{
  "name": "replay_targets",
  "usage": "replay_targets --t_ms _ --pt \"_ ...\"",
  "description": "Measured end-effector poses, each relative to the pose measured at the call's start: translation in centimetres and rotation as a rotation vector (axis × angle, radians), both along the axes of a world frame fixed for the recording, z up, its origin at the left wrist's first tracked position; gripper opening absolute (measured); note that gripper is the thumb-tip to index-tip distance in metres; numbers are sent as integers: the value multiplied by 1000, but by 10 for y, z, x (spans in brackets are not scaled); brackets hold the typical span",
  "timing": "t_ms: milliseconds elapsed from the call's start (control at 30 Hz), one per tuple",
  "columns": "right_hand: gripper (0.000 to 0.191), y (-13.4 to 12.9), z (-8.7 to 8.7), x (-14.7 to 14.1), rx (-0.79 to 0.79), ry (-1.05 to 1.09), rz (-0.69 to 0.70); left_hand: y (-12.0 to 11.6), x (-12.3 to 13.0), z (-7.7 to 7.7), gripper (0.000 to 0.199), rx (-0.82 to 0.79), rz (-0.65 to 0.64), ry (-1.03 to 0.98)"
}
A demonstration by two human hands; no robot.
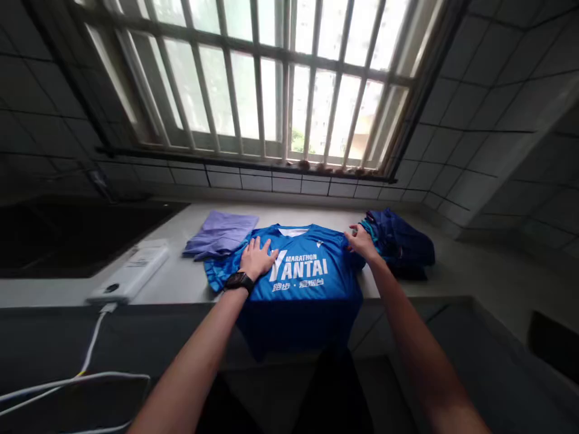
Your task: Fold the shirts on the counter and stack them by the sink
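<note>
A barred window brightens tiled walls above a countertop.

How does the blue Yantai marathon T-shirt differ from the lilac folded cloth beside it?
The blue Yantai marathon T-shirt lies spread, draping over the counter edge; the lilac folded cloth sits in a flat stack. The T-shirt carries white lettering; the cloth shows none. The left hand and right hand touch the T-shirt, not the cloth. Both lie on the pale countertop.
</note>
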State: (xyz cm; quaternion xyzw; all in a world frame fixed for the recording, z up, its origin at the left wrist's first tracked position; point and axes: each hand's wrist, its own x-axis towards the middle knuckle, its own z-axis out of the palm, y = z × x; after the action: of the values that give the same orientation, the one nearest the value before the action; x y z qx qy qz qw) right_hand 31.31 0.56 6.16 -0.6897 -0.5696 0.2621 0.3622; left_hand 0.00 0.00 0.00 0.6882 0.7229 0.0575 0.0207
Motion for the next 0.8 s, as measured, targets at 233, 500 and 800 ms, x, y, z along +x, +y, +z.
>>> replay_targets --t_ms 233,500,800 --pt "37 -13 3 16 -39 -449 14 -3 -2 1 69 19 0 -12" --pt "45 -40 -1 30 -150 -448 275 -1 -2 0 70 8 4 -17" --pt "48 -43 -5 26 -206 -162 232 0 -2 -1 68 28 4 -23"
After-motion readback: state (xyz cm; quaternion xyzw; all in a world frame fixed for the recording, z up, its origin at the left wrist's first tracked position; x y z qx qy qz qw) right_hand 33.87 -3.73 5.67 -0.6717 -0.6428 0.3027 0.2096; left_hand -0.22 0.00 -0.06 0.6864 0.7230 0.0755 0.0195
